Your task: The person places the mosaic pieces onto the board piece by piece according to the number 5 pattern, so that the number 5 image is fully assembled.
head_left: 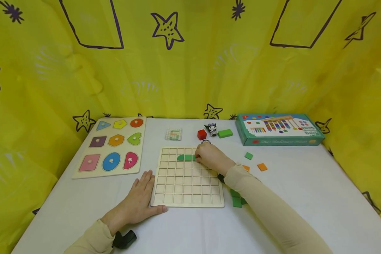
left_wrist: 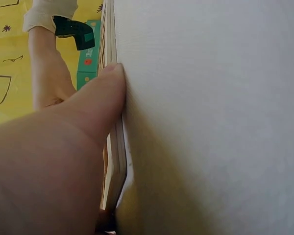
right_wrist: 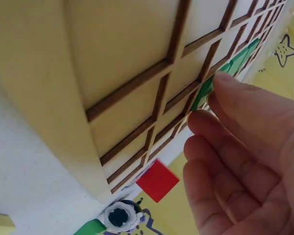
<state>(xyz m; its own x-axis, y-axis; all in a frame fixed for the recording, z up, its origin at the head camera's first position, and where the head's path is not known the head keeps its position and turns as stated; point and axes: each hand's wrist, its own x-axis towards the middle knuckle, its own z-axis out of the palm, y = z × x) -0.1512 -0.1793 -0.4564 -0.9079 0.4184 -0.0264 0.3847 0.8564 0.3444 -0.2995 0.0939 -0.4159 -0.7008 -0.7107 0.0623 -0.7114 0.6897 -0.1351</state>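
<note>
A wooden grid board (head_left: 190,183) lies mid-table. A short row of green tiles (head_left: 185,157) sits in its second row from the far edge. My right hand (head_left: 206,157) rests on the board's far right part, fingertips touching the right end of the green tiles (right_wrist: 225,73). In the right wrist view the fingers (right_wrist: 235,147) are only slightly bent and hold nothing. My left hand (head_left: 139,199) lies flat on the table against the board's left edge. Its thumb (left_wrist: 100,100) presses the board's near edge (left_wrist: 115,152).
Loose green tiles (head_left: 236,199) and orange tiles (head_left: 262,167) lie right of the board. Behind it stand a red cube (head_left: 201,134), a small figurine (head_left: 211,129), a green block (head_left: 225,133) and a pattern card (head_left: 173,134). A shape puzzle (head_left: 112,146) is left, a game box (head_left: 279,128) right.
</note>
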